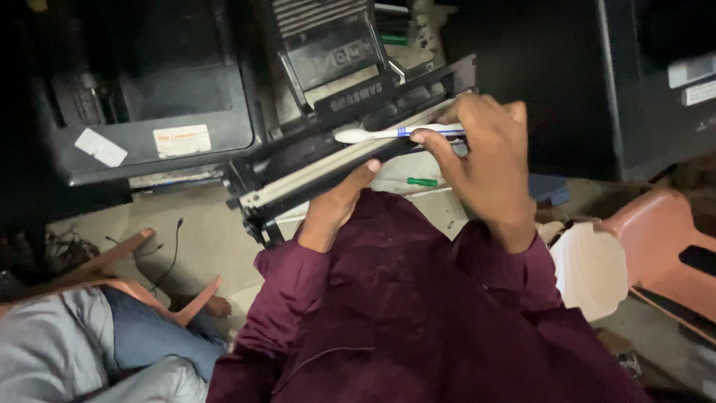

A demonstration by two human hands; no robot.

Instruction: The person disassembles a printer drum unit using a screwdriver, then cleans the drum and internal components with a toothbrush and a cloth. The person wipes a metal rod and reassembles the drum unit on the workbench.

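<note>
Both hands busy: your left hand (339,205) props the black cartridge (335,160), right hand (485,153) pinches the toothbrush (388,133) shut against it; brushing looks midway.

Black printer (149,97) top left, green screwdriver (422,181) on the floor, pink plastic chair (664,239) right, white bucket (593,269) beside it.
</note>
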